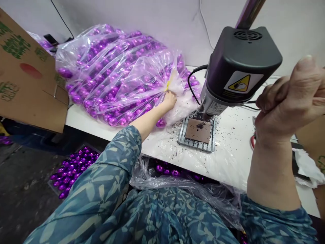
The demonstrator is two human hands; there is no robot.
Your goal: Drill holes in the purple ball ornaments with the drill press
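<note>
My left hand [170, 100] reaches to the gathered neck of a large clear plastic bag [152, 69], just below a yellow tie [167, 85]. Its fingers are curled, and what they grip is hidden. Purple shiny faceted balls [109, 81] fill the bag. Raised at the right, my right hand [291, 96] is closed in a fist beside a black bench drill press [243, 64]; anything inside the fist is out of sight. Under the drill lies a brown square board [198, 130] on a slotted metal base [209, 146], with dark shavings on and around it.
A cardboard box [30, 74] stands at the left. On the floor sits a tray of purple balls [73, 169]. More balls [175, 173] lie in plastic beneath the table edge. Red-handled pliers or scissors [252, 142] and white paper [308, 167] are at the right.
</note>
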